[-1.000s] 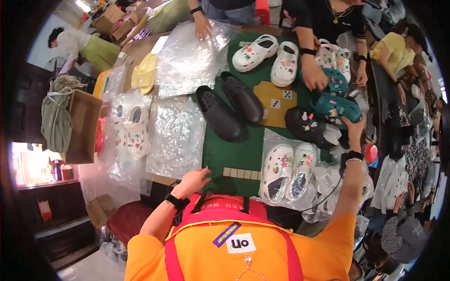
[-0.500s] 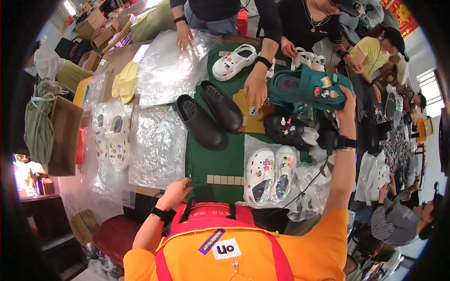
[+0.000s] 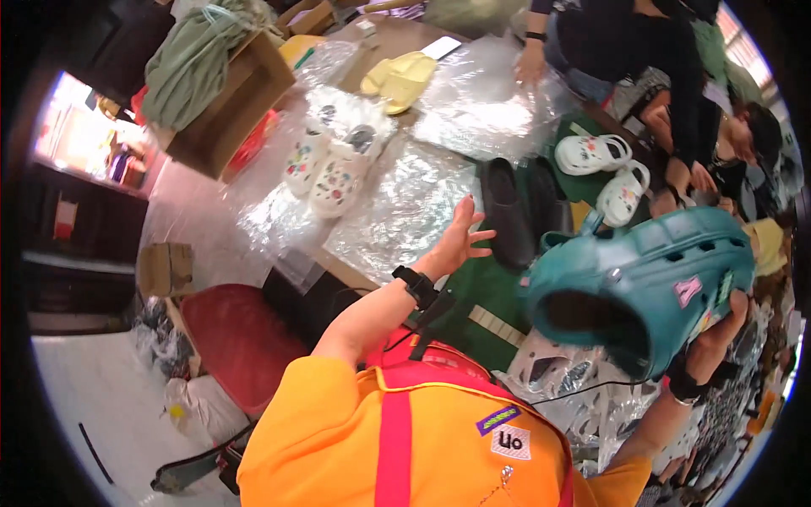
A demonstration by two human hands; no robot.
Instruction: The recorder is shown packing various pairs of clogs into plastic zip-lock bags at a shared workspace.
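A large teal clog [image 3: 659, 258] with colourful charms is gripped in my right hand [image 3: 718, 334], raised at the right with its dark foot opening turned toward me. My left hand [image 3: 460, 241] has its fingers spread and holds nothing. It hovers near a pair of black clogs [image 3: 505, 211] on the green mat [image 3: 473, 296]. Beside that hand lies a clear plastic sheet [image 3: 401, 207]. Partly behind the teal clog, white clogs [image 3: 541, 363] lie near my chest. Farther off stand two white clogs with charms [image 3: 587, 155].
At the left of the table are white charm-covered clogs [image 3: 342, 182] in clear plastic. Yellow slippers [image 3: 405, 80] lie at the far side. A cardboard box [image 3: 236, 110] holds green cloth. Across the table, another person's hand [image 3: 530, 63] rests on plastic. A red seat [image 3: 241, 338] stands at lower left.
My view has swung left. My right hand has brought the teal clog closer and turned its opening toward me. My left hand has lifted from the table edge and spread its fingers.
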